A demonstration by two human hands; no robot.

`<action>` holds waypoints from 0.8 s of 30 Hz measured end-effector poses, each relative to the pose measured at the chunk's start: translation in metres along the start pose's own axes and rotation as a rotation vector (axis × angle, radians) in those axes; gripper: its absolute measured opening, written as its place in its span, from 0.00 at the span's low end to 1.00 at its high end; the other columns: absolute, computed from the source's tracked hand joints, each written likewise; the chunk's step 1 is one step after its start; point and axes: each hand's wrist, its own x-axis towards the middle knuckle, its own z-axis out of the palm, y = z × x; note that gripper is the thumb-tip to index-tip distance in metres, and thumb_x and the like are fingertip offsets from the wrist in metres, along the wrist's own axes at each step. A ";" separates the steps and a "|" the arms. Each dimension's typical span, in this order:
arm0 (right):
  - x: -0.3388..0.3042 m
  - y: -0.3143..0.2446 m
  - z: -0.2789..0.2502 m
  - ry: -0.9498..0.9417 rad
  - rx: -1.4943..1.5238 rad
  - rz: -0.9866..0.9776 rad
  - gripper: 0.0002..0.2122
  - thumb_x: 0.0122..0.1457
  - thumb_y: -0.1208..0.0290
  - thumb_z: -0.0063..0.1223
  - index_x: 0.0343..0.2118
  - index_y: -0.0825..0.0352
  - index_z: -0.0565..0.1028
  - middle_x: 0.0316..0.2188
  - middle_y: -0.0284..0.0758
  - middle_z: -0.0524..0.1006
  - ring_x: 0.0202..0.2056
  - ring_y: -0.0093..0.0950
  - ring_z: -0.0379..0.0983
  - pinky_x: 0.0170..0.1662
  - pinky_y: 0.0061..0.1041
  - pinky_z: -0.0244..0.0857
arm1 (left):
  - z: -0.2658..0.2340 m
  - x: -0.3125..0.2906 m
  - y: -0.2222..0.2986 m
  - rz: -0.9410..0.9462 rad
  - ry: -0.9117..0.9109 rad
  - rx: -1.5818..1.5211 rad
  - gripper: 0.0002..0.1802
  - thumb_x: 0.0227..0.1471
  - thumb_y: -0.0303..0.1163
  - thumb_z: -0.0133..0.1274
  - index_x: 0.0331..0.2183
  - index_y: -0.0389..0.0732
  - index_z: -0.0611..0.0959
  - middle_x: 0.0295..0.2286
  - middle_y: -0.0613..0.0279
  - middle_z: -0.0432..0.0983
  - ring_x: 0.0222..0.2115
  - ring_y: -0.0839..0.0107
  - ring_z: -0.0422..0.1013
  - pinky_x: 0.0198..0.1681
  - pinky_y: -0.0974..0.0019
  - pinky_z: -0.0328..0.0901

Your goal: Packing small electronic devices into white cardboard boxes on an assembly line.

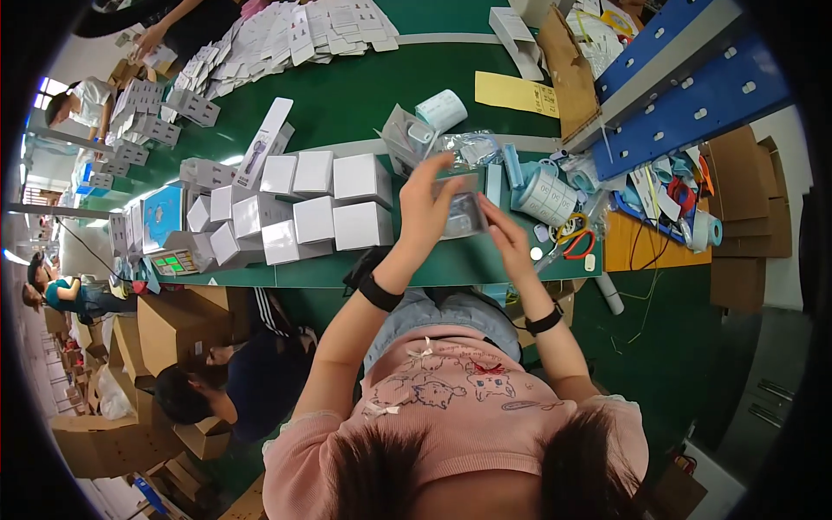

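Over the front of the green table, both my hands are at a clear plastic box with a greyish see-through side. My left hand grips it from the left, fingers bent over its top. On the box's right edge lie the fingers of my right hand, pressed against it. What is inside the box is too blurred to make out. Just left of my left hand stand plain white cartons in close rows. Beyond my hands lie a roll of pale blue labels and an upright open carton.
To the right are a large label roll, red-handled scissors and a blue bin of odds and ends. A blue metal post rises beyond them. Flat white cartons are heaped at the back. A person crouches among brown boxes.
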 end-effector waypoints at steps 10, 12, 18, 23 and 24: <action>0.015 0.011 0.027 0.210 -0.042 -0.006 0.14 0.56 0.73 0.46 0.45 0.67 0.72 0.51 0.39 0.65 0.50 0.30 0.63 0.52 0.25 0.55 | 0.019 -0.050 -0.031 -0.393 0.258 -0.802 0.26 0.50 0.26 0.49 0.50 0.35 0.62 0.50 0.57 0.59 0.52 0.68 0.56 0.51 0.67 0.54; 0.019 0.007 0.030 0.205 -0.124 0.020 0.13 0.54 0.74 0.47 0.43 0.65 0.74 0.48 0.37 0.67 0.47 0.30 0.65 0.51 0.25 0.57 | 0.020 -0.047 -0.034 -0.378 0.236 -0.676 0.25 0.49 0.27 0.50 0.49 0.36 0.63 0.49 0.57 0.60 0.51 0.68 0.57 0.50 0.67 0.56; 0.025 0.015 0.022 0.248 -0.350 -0.098 0.14 0.50 0.80 0.48 0.41 0.64 0.75 0.42 0.36 0.67 0.44 0.31 0.65 0.47 0.26 0.60 | 0.040 -0.046 -0.054 -0.277 0.240 -0.172 0.30 0.43 0.23 0.54 0.49 0.38 0.62 0.48 0.56 0.57 0.50 0.64 0.57 0.51 0.61 0.56; 0.105 0.028 -0.039 0.321 -0.407 -0.092 0.23 0.43 0.85 0.46 0.46 0.62 0.70 0.44 0.40 0.66 0.50 0.36 0.60 0.49 0.27 0.57 | 0.034 -0.051 -0.056 -0.182 0.247 -0.078 0.29 0.40 0.27 0.56 0.46 0.36 0.64 0.45 0.51 0.60 0.47 0.55 0.55 0.50 0.59 0.53; 0.139 0.026 -0.047 0.279 -0.530 -0.065 0.27 0.42 0.85 0.46 0.49 0.60 0.68 0.46 0.40 0.65 0.51 0.38 0.58 0.49 0.29 0.57 | 0.033 -0.053 -0.055 -0.176 0.254 -0.076 0.29 0.40 0.27 0.56 0.46 0.36 0.64 0.45 0.51 0.60 0.47 0.55 0.55 0.50 0.59 0.53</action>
